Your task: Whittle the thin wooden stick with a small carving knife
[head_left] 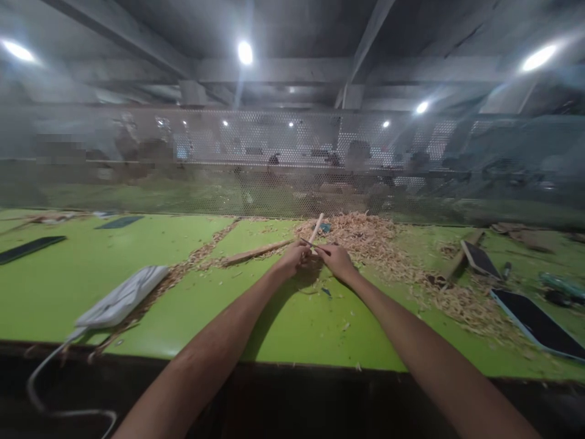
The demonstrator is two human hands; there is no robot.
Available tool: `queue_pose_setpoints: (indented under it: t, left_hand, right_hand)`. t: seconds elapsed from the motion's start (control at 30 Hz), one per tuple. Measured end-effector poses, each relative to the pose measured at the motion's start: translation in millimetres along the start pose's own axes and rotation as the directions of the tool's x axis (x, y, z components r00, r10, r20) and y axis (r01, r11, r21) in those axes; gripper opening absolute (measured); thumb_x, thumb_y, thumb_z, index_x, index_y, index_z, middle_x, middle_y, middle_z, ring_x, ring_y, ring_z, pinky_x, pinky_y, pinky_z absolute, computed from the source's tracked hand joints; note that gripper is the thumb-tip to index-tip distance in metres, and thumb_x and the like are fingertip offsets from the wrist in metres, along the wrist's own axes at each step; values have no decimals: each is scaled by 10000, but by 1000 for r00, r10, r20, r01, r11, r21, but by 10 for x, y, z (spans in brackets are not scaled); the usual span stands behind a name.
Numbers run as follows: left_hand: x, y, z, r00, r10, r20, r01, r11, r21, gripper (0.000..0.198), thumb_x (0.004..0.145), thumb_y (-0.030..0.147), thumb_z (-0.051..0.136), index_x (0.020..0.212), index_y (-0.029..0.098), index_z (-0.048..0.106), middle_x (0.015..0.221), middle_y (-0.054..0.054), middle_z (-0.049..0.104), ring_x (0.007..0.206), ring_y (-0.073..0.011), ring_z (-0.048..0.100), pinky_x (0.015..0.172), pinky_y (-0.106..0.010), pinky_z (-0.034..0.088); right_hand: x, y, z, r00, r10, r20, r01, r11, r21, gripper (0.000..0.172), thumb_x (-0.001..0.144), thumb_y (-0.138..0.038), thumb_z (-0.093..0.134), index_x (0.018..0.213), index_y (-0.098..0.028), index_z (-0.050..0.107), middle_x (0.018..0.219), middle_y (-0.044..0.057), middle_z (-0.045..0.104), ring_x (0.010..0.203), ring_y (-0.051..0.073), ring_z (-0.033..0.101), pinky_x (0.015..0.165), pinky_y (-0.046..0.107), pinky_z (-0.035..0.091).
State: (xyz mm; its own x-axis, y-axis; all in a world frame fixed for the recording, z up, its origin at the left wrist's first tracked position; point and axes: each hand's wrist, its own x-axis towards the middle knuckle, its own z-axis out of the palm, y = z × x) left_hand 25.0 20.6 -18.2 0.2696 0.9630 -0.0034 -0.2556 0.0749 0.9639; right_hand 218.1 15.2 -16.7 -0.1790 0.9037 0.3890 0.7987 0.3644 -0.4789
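In the head view, my left hand (295, 258) is closed at the lower part of a pale wooden stick (317, 225), which points up and away from me. My right hand (338, 260) pinches one end of a thin dark blade (308, 242) that crosses the stick. The blade's far end reaches my left fingers. How the fingers wrap the stick's lower end is partly hidden. Just beyond my hands lies a heap of curled wood shavings (365, 235). A longer wooden strip (256, 251) rests on the green tabletop (315, 335) to the left.
A white power strip (121, 299) with a cable lies at left, near a dark flat phone-like slab (31, 248). At right are a phone (537, 320), another dark slab (481, 259) and a wooden piece (461, 259). A perforated screen (292, 189) bounds the back.
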Motion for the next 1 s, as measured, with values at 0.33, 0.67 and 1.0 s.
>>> queue_pose_setpoints:
  t: [0.33, 0.67, 1.0]
  left_hand:
    - [-137, 138, 60, 998, -57, -40, 56, 998, -35, 374, 1075, 262, 926, 1003, 276, 560, 694, 88, 525, 485, -75, 366, 480, -174, 195]
    - [-176, 179, 57, 995, -80, -63, 82, 996, 35, 313, 1029, 92, 794, 954, 268, 547, 690, 70, 513, 496, -85, 377, 498, -211, 219]
    - [-215, 133, 61, 999, -25, 22, 21, 987, 157, 257, 1061, 107, 799, 921, 238, 626, 733, 55, 560, 529, -87, 421, 526, -231, 270]
  right_hand:
    - [18, 28, -54, 999, 39, -11, -39, 999, 13, 304, 1264, -237, 786, 1432, -264, 1038, 1519, 135, 973, 1421, 319, 945, 1246, 413, 715]
    - [87, 126, -169, 994, 110, -18, -109, 994, 22, 290, 1233, -259, 808, 1390, -291, 1050, 1469, 144, 988, 1379, 350, 956, 1196, 467, 739]
    - [194, 539, -455, 952, 251, -178, -232, 965, 122, 286, 1170, -420, 852, 1256, -257, 1070, 1230, 166, 1016, 1235, 443, 976, 1124, 572, 775]
